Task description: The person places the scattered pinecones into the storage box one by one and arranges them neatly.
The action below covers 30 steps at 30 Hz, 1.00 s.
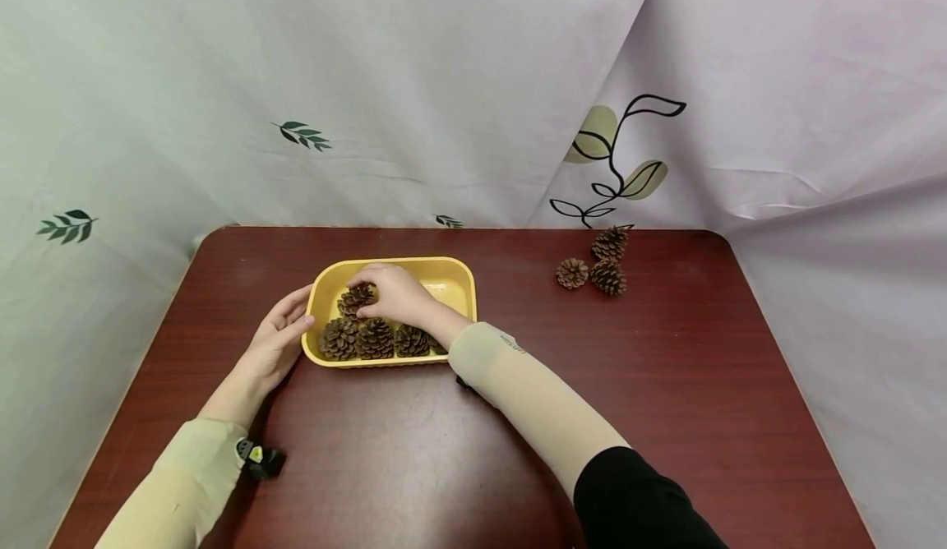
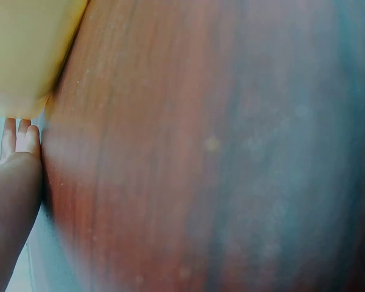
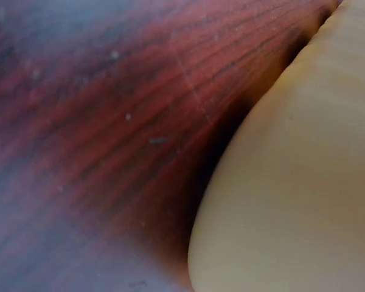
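Observation:
A yellow tray [image 1: 453,273] sits on the dark red table [image 1: 666,385]. Three pine cones [image 1: 374,339] lie in a row along its near side. My right hand [image 1: 395,292] reaches into the tray and grips a fourth pine cone [image 1: 356,297] at the tray's far left. My left hand [image 1: 279,340] rests against the tray's left rim with straight fingers. The left wrist view shows the tray's yellow wall [image 2: 24,55] and fingertips [image 2: 25,137], blurred. The right wrist view shows only the tray's outer wall [image 3: 304,194] and table wood.
Three more pine cones [image 1: 601,266] lie loose on the table at the back right. A pale cloth with leaf prints [image 1: 444,89] hangs behind and around the table. The table's edges fall off at left and right.

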Each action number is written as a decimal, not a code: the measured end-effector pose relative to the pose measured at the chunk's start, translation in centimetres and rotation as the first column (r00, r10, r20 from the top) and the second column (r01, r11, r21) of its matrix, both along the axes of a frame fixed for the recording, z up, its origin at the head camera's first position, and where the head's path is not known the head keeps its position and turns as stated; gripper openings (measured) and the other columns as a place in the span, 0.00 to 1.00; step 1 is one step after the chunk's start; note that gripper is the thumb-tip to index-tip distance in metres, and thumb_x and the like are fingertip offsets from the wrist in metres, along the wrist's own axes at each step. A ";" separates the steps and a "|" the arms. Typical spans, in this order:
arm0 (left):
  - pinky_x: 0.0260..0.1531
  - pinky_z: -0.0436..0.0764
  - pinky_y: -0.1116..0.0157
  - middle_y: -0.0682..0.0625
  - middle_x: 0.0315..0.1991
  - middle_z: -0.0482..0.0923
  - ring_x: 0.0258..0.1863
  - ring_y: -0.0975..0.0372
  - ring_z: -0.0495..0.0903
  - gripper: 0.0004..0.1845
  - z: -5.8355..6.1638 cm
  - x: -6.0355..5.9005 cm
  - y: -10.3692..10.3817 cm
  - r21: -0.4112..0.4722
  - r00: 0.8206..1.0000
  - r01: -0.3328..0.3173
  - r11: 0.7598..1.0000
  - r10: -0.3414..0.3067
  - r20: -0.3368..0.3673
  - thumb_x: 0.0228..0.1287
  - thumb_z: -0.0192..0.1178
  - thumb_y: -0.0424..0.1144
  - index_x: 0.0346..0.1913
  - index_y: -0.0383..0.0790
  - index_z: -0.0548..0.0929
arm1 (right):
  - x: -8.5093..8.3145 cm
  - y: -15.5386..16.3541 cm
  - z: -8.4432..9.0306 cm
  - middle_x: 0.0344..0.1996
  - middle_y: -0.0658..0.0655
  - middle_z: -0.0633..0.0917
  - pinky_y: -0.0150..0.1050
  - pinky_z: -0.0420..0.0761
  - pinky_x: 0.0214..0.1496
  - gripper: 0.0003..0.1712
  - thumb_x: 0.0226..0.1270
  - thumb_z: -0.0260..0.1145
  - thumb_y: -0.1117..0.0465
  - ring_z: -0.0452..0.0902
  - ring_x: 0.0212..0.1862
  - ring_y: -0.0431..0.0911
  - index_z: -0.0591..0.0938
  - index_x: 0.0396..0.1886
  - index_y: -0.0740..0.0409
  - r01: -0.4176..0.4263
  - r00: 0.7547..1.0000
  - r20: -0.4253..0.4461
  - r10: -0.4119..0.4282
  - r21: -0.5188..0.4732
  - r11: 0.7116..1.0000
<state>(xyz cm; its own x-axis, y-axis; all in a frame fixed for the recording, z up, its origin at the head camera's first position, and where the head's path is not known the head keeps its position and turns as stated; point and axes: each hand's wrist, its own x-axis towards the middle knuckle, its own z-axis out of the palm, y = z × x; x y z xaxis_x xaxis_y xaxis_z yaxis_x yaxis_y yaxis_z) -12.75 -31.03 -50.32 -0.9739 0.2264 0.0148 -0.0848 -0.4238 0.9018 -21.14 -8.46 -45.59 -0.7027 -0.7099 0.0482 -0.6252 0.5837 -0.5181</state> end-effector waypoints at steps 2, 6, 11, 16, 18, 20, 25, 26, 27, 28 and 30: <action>0.50 0.77 0.71 0.52 0.60 0.73 0.56 0.65 0.75 0.26 0.0 0.0 0.0 0.009 1.000 0.000 1.000 0.000 0.001 0.69 0.40 0.19 0.68 0.35 0.61 | 0.0 0.0 -0.2 0.56 0.44 0.79 0.27 0.64 0.65 0.27 0.56 0.71 0.47 0.71 0.60 0.37 0.78 0.57 0.44 0.010 1.000 0.026 -0.010 -0.019 1.000; 0.51 0.77 0.70 0.51 0.60 0.73 0.56 0.65 0.75 0.26 0.0 0.0 0.0 0.018 1.000 -0.002 1.000 0.002 0.001 0.69 0.40 0.19 0.68 0.35 0.61 | 0.0 0.0 -0.5 0.56 0.44 0.79 0.27 0.64 0.65 0.28 0.55 0.72 0.48 0.71 0.61 0.37 0.79 0.57 0.44 0.037 0.997 0.063 -0.033 -0.054 0.998; 0.50 0.77 0.70 0.50 0.60 0.73 0.55 0.64 0.75 0.26 0.0 0.0 0.0 0.017 1.000 -0.006 1.000 0.006 0.003 0.69 0.41 0.19 0.69 0.35 0.61 | -0.1 0.0 -0.8 0.56 0.44 0.79 0.28 0.66 0.65 0.29 0.55 0.72 0.48 0.72 0.60 0.38 0.78 0.58 0.45 0.057 0.995 0.090 -0.052 -0.065 0.996; 0.50 0.77 0.70 0.50 0.60 0.73 0.55 0.64 0.75 0.26 -0.1 -0.1 -0.1 0.017 1.000 -0.010 1.000 0.010 0.006 0.69 0.42 0.20 0.68 0.35 0.62 | -0.1 -0.1 -0.9 0.55 0.43 0.80 0.27 0.68 0.62 0.29 0.54 0.72 0.48 0.73 0.59 0.38 0.78 0.57 0.45 0.066 0.995 0.084 -0.059 -0.083 0.994; 0.50 0.77 0.70 0.50 0.60 0.73 0.55 0.64 0.75 0.26 -0.1 -0.1 0.0 0.016 1.000 -0.012 1.000 0.012 0.008 0.69 0.42 0.20 0.68 0.35 0.62 | 0.0 -0.1 -0.9 0.54 0.43 0.80 0.27 0.68 0.62 0.28 0.55 0.72 0.48 0.73 0.58 0.37 0.79 0.56 0.45 0.067 0.995 0.076 -0.060 -0.096 0.993; 0.50 0.77 0.70 0.51 0.60 0.73 0.55 0.64 0.75 0.26 -0.1 -0.1 0.0 0.010 1.000 -0.016 1.000 0.016 0.009 0.69 0.42 0.20 0.68 0.36 0.62 | 0.0 -0.2 -0.8 0.54 0.43 0.81 0.28 0.69 0.62 0.27 0.55 0.72 0.49 0.73 0.58 0.37 0.79 0.56 0.45 0.065 0.996 0.067 -0.058 -0.103 0.993; 0.50 0.77 0.71 0.52 0.59 0.73 0.55 0.65 0.75 0.26 -0.1 -0.1 0.0 0.002 1.000 -0.020 1.000 0.020 0.007 0.69 0.42 0.20 0.67 0.37 0.63 | 0.1 -0.3 -0.8 0.54 0.44 0.80 0.28 0.68 0.63 0.26 0.56 0.71 0.48 0.73 0.58 0.38 0.79 0.56 0.45 0.063 0.997 0.047 -0.058 -0.099 0.993; 0.50 0.77 0.71 0.52 0.59 0.73 0.55 0.65 0.75 0.26 -0.1 -0.1 0.0 0.001 1.000 -0.020 1.000 0.020 0.006 0.69 0.42 0.20 0.67 0.37 0.64 | 0.1 -0.3 -0.8 0.54 0.44 0.80 0.28 0.67 0.63 0.27 0.56 0.71 0.48 0.73 0.58 0.37 0.79 0.56 0.45 0.063 0.997 0.046 -0.059 -0.099 0.993; 0.50 0.77 0.71 0.52 0.59 0.73 0.55 0.65 0.75 0.25 -0.1 -0.1 0.0 0.002 1.000 -0.020 1.000 0.020 0.006 0.69 0.42 0.20 0.67 0.37 0.64 | 0.2 -0.3 -0.8 0.54 0.44 0.80 0.27 0.67 0.63 0.27 0.56 0.72 0.48 0.73 0.58 0.37 0.79 0.56 0.45 0.064 0.997 0.045 -0.059 -0.101 0.993; 0.50 0.77 0.71 0.51 0.59 0.73 0.55 0.65 0.75 0.25 -0.1 -0.1 0.0 0.003 1.000 -0.019 1.000 0.019 0.004 0.69 0.42 0.20 0.67 0.36 0.64 | 0.2 -0.3 -0.8 0.54 0.44 0.81 0.27 0.67 0.63 0.27 0.56 0.72 0.48 0.73 0.58 0.38 0.79 0.56 0.46 0.064 0.997 0.045 -0.060 -0.106 0.992; 0.50 0.77 0.71 0.51 0.59 0.73 0.55 0.65 0.75 0.25 -0.2 -0.1 0.0 0.006 1.000 -0.020 1.000 0.020 0.003 0.68 0.42 0.20 0.67 0.36 0.64 | 0.2 -0.2 -0.8 0.54 0.43 0.81 0.27 0.67 0.63 0.27 0.56 0.72 0.49 0.73 0.58 0.37 0.79 0.56 0.46 0.066 0.997 0.045 -0.061 -0.112 0.992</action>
<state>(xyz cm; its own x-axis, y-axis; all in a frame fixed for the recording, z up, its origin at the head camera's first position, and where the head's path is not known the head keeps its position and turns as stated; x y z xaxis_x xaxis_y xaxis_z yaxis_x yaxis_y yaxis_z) -12.84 -31.07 -50.47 -0.9783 0.2066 0.0129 -0.0792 -0.4310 0.8989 -20.99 -8.69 -46.39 -0.7491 -0.6555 0.0956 -0.5654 0.5575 -0.6079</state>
